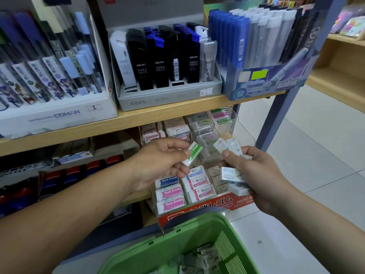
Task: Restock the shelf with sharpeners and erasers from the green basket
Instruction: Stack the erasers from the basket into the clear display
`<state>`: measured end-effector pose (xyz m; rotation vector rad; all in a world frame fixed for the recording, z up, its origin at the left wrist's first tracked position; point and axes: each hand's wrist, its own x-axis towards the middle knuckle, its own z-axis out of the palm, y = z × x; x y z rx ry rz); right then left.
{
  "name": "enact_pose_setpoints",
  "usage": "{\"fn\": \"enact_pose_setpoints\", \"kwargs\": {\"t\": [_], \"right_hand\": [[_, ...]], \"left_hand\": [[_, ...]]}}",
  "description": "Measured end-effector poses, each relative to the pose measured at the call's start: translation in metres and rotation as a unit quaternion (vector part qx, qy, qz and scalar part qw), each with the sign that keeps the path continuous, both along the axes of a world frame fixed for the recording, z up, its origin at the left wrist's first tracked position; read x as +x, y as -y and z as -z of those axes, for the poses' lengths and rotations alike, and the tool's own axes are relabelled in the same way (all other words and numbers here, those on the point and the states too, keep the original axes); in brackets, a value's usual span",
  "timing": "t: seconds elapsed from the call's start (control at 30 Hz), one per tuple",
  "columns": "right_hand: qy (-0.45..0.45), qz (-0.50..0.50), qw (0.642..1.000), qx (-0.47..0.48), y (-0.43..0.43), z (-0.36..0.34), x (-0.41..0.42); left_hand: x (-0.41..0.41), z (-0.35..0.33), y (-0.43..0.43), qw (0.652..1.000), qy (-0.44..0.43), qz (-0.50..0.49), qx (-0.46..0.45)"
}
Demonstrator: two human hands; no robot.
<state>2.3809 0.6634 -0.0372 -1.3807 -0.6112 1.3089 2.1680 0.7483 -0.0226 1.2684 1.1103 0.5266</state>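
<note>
My left hand [158, 165] pinches a green-and-white Hard Eraser [192, 153] between thumb and fingers, just in front of the eraser display box [197, 209] on the lower shelf. My right hand [254, 175] grips a bundle of several wrapped erasers [232, 175], some fanned up above the thumb, to the right of that display. Rows of blue, pink and white erasers [170, 192] fill the display's compartments. The green basket [177, 240] sits below my hands, with more small wrapped erasers [201, 260] lying in its bottom.
The upper wooden shelf [138, 117] carries boxes of pencil leads and pens. A blue-grey upright post [276, 113] stands at the shelf's right end. White tiled floor [316, 155] lies to the right, with another wooden shelf unit [339, 76] beyond.
</note>
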Motion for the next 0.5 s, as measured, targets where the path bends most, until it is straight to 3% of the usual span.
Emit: {"fn": "enact_pose_setpoints", "kwargs": {"t": [0.13,0.3,0.5], "right_hand": [[0.034,-0.002,0.999,0.001,0.000,0.005,-0.002],[0.074,-0.060,0.995,0.017,0.000,0.010,-0.019],[0.082,-0.109,0.990,0.033,-0.002,0.009,-0.029]], "left_hand": [[-0.011,-0.011,-0.002,0.993,-0.094,0.031,0.058],[-0.042,-0.023,-0.003,0.948,-0.262,0.105,0.148],[-0.048,-0.011,0.015,0.896,-0.315,0.141,0.278]]}}
